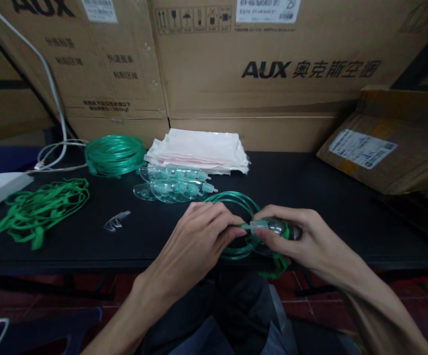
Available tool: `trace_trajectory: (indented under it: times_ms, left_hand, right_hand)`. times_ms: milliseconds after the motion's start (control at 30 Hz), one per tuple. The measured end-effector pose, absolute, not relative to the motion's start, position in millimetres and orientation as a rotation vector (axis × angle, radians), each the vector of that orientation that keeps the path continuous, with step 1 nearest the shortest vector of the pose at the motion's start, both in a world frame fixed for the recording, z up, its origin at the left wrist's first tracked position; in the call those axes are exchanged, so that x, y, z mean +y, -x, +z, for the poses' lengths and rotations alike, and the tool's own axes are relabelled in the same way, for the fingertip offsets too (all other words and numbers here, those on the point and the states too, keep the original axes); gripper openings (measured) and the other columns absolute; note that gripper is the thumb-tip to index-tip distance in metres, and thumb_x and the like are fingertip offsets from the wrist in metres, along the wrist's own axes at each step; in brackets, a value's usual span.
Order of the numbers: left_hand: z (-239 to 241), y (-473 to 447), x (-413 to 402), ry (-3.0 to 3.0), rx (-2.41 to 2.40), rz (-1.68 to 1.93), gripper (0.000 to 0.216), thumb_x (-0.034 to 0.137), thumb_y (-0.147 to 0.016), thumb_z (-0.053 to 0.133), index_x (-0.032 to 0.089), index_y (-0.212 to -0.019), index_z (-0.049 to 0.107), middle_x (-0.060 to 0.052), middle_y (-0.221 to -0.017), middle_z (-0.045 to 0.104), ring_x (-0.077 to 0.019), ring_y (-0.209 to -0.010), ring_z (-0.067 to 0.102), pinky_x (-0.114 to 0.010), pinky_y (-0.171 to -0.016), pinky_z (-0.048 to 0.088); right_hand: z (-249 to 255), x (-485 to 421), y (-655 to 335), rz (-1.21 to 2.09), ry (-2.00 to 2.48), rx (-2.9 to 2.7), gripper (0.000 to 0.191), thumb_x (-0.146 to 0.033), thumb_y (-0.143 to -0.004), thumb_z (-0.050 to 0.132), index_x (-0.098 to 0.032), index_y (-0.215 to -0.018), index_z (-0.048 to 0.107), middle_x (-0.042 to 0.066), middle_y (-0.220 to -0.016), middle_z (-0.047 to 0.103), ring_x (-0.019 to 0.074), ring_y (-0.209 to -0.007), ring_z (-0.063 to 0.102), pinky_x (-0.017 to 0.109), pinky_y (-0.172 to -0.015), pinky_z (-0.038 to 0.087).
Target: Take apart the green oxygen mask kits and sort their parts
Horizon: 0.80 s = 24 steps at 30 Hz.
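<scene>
My left hand (214, 229) pinches the end of a coiled green tube (241, 197) close to the table's front edge. In my right hand (295, 231) is a clear green oxygen mask (276, 226), its narrow connector pointing left. Tube end and connector meet between my fingertips; how far one sits inside the other I cannot tell. A green elastic strap (278, 266) hangs from the mask over the edge. Beyond my left hand lie several more clear masks (177, 189) in two stacks.
White flat packets (199, 148) and a coil of green tubing (114, 155) lie at the back. Green elastic straps (51, 202) and small clear strips (117, 221) are on the left. Large cartons (266, 98) stand behind the black table (99, 246); a smaller box (395, 143) is right.
</scene>
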<state>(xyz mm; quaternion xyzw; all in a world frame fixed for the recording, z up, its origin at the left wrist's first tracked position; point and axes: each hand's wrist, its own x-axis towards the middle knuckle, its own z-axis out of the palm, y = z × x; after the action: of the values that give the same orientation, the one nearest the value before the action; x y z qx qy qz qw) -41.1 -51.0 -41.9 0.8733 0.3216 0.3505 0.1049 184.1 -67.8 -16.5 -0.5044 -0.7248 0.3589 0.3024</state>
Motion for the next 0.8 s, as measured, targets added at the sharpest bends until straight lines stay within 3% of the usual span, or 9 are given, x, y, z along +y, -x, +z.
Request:
trace_trajectory:
  times_ms: [267, 467, 667, 800]
  left_hand:
    - [-41.2, 43.7, -51.5, -2.664, 0.955, 0.99, 0.013, 0.026, -0.107, 0.054, 0.02, -0.109, 0.065, -0.001, -0.101, 0.073, -0.0189, -0.093, 0.063, -0.036, -0.092, 0.04]
    - [-36.9, 47.6, -53.8, -2.705, 0.951, 0.904, 0.019, 0.011, -0.105, 0.049, 0.021, -0.107, 0.065, -0.001, -0.096, 0.069, -0.0192, -0.089, 0.061, -0.038, -0.095, 0.038]
    - [-39.0, 46.4, -52.7, -2.66, 0.967, 0.914, 0.021, 0.004, -0.1, 0.051, 0.019, -0.098, 0.065, -0.001, -0.091, 0.067, -0.0188, -0.085, 0.059, -0.036, -0.092, 0.039]
    - [-40.4, 44.9, -52.3, -2.582, 0.961, 0.959, 0.015, 0.009, -0.103, 0.053, 0.018, -0.096, 0.064, 0.0, -0.091, 0.066, -0.0182, -0.087, 0.06, -0.033, -0.087, 0.041]
  right_hand:
    - [-15.4, -68.2, -178.0, 0.957, 1.341, -1.881, 0.019, -0.036, -0.089, 0.066, -0.019, -0.084, 0.074, -0.001, -0.071, 0.06, 0.0136, -0.061, 0.049, 0.023, -0.05, 0.037]
    - [-12.9, -68.7, -172.1, 0.773, 1.227, -2.019, 0.012, -0.026, -0.089, 0.064, -0.019, -0.082, 0.071, -0.002, -0.073, 0.062, 0.013, -0.065, 0.053, 0.023, -0.06, 0.042]
    - [-17.5, -71.1, -169.1, 0.587, 1.121, -2.126, 0.007, -0.019, -0.09, 0.065, -0.018, -0.085, 0.069, -0.002, -0.076, 0.064, 0.0112, -0.065, 0.055, 0.021, -0.063, 0.043]
    - [-17.3, -71.6, -168.0, 0.559, 1.083, -2.116, 0.006, -0.018, -0.091, 0.066, -0.018, -0.085, 0.069, -0.001, -0.077, 0.065, 0.0121, -0.066, 0.057, 0.022, -0.064, 0.044]
